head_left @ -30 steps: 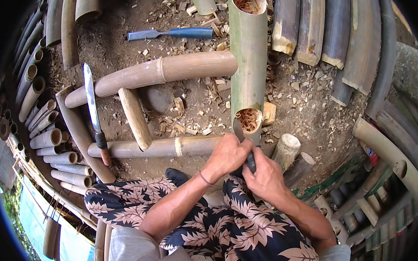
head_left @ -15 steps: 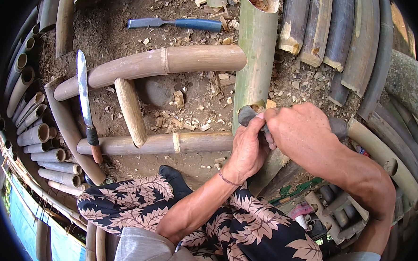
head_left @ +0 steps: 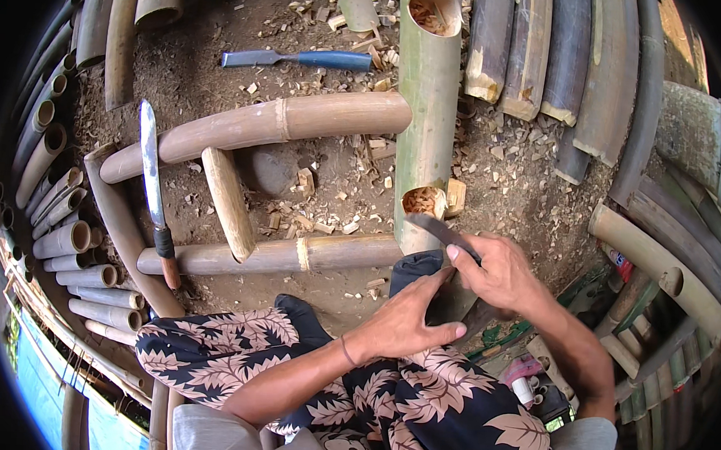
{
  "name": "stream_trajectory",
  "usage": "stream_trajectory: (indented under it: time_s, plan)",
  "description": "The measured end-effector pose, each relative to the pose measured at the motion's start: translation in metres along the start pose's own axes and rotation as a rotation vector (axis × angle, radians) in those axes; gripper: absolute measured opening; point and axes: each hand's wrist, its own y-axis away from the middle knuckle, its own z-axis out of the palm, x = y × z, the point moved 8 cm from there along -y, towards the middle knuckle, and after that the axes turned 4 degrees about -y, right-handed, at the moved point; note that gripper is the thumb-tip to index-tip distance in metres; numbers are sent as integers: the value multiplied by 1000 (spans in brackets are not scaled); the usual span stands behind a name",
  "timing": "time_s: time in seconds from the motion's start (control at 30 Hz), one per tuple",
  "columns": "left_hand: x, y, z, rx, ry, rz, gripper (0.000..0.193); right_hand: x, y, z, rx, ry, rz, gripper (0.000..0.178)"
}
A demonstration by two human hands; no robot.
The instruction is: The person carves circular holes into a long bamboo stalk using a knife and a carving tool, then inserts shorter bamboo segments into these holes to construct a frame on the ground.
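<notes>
My right hand (head_left: 501, 273) is closed on a dark, curved knife (head_left: 435, 229), its thumb laid along the blade. The blade's tip reaches the lower hole (head_left: 421, 201) of a green bamboo pole (head_left: 428, 123), where pale shavings show. Below the pole's end, my left hand (head_left: 404, 317) is stretched flat, thumb apart from its fingers, holding nothing. It lies over my leg beside a dark-covered foot (head_left: 415, 270). Two brown bamboo rails, an upper one (head_left: 333, 116) and a lower one (head_left: 347, 252), meet the pole from the left. The knife's handle is hidden in my right hand.
A blue-handled chisel (head_left: 332, 60) lies on the dirt beyond the rails. To the left, a long knife (head_left: 151, 169) leans across them beside a short wooden bar (head_left: 227, 202). Bamboo lengths (head_left: 565, 56) lie at right; cut tubes (head_left: 74, 241) are stacked at left.
Both hands were together at the lower hole. My left hand has come away and opened, lower down. My right hand has drawn back with the knife, uncovering the hole.
</notes>
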Motion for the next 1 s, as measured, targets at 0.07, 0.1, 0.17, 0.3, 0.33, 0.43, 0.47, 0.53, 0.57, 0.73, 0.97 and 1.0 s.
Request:
stream_trajectory:
  time_s: [0.07,0.1,0.17,0.3,0.33,0.43,0.47,0.53,0.57,0.73,0.97,1.0]
  plan:
    - [11,14,1,8,-142,47,92,19,16,30,162,-714,82,32]
    - [12,16,-9,45,-184,-23,85,24,18,48,255,-975,34,31]
    - [18,31,-45,43,-720,-195,71,17,9,87,157,-1564,-5,26]
    - [44,36,-99,-170,-1056,-291,51,-4,-19,132,-237,-1942,90,26]
    - [48,30,-107,-210,-1049,-287,52,-10,-23,132,-220,-1973,99,31]
    - [31,19,-115,-327,-896,-322,53,-3,-21,130,-167,-1887,139,35]
    - [18,23,-111,-292,-801,-332,52,3,-19,131,-132,-1808,191,34]
    - [-1,29,-92,-168,-642,-312,51,14,-14,126,-67,-1637,287,32]
    - [-11,32,-78,-109,-563,-299,50,19,-11,120,-35,-1448,283,31]
    - [-25,30,-17,104,-569,-155,48,33,15,88,154,-966,34,28]
    - [20,19,-105,-207,-857,-348,43,0,-18,127,-121,-1825,166,29]
    - [17,16,-105,-273,-818,-385,42,3,-19,127,-102,-1837,205,30]
